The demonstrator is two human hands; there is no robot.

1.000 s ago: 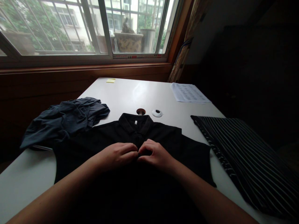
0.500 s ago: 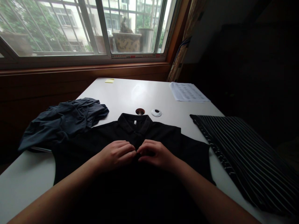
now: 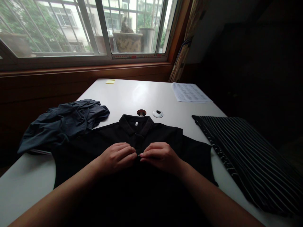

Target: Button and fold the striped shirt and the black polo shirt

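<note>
A black collared shirt (image 3: 163,134) lies spread on the white table, its collar toward the window and a small white label inside the neck. Below the collar, at the middle of the shirt front, my left hand (image 3: 120,156) is closed with its fingertips pinching the dark cloth. My right hand (image 3: 161,156) faces it, thumb and fingers pressed together on the same front strip. The fingertips of both hands nearly meet. A tiny pale spot shows between them; whether it is a button I cannot make out.
Crumpled dark grey-blue clothing (image 3: 63,123) lies on the left. A black striped cloth (image 3: 246,151) covers the right edge of the white table (image 3: 123,97). Farther back are printed papers (image 3: 190,93), a yellow sticky note (image 3: 110,81), a cable hole (image 3: 141,112) and its round cover (image 3: 157,113).
My right hand's thumb and fingers have closed together from a looser, rounded shape. My left hand stays in nearly the same place on the shirt front.
</note>
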